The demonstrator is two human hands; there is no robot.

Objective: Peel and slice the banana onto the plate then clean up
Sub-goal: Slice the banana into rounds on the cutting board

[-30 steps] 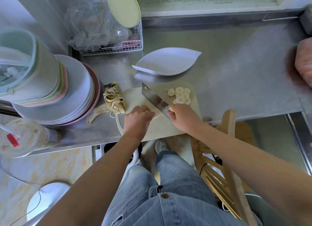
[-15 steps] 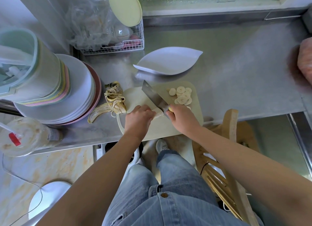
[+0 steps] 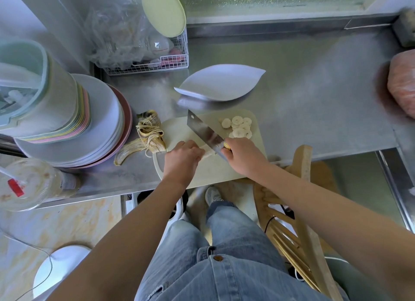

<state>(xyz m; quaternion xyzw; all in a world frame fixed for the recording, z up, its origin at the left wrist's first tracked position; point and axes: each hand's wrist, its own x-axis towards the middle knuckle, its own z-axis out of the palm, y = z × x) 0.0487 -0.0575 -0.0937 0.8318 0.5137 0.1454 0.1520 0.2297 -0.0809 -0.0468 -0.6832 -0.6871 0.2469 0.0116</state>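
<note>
The curled fingers of the left hand (image 3: 182,156) press down on the short stub of peeled banana (image 3: 207,152), pinning it to the cutting board (image 3: 175,126). Only a pale tip of the fruit shows past the knuckles. Just beside it, the right hand (image 3: 243,155) is wrapped tightly round the handle of a cleaver (image 3: 203,131). The broad blade slants away toward the far left of the board, and its heel meets the exposed end of the banana close to the left fingertips.

Beyond the blade, a small heap of round slices (image 3: 239,127) lies on the far right corner of the board. The white leaf-shaped plate (image 3: 220,82) sits on the steel counter (image 3: 314,87) just behind the board, and nothing shows on it. The peel (image 3: 146,138) lies crumpled on the counter at the board's left edge, next to a tall stack of plates (image 3: 101,120).

By my reading, peeling is finished and slicing is nearly done, with perhaps a few cuts left in the stub. The slices have yet to go onto the plate. After that come binning the peel and cleaning the cleaver and board.
</note>
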